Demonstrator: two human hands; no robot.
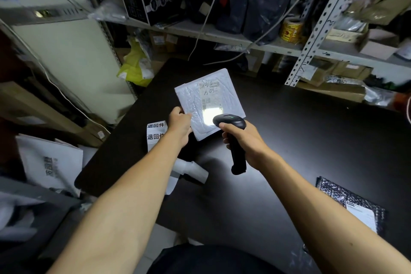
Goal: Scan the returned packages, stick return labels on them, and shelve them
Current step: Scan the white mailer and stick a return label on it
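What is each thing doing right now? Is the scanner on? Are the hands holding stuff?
Scanner: on, shining light on the white package.
White package: flat on the table, label up, being scanned.
Left hand: holds the package's edge.
Right hand: grips the scanner's grip.
Label strip: lying on the table.
Black package: lying flat, untouched.

Left hand (179, 123): I see it hold the white package (210, 102) by its edge.
Right hand (245, 140): it grips the black scanner (233, 138).
Scanner light: bright on the package label (210, 98).
Surface (289, 140): dark.
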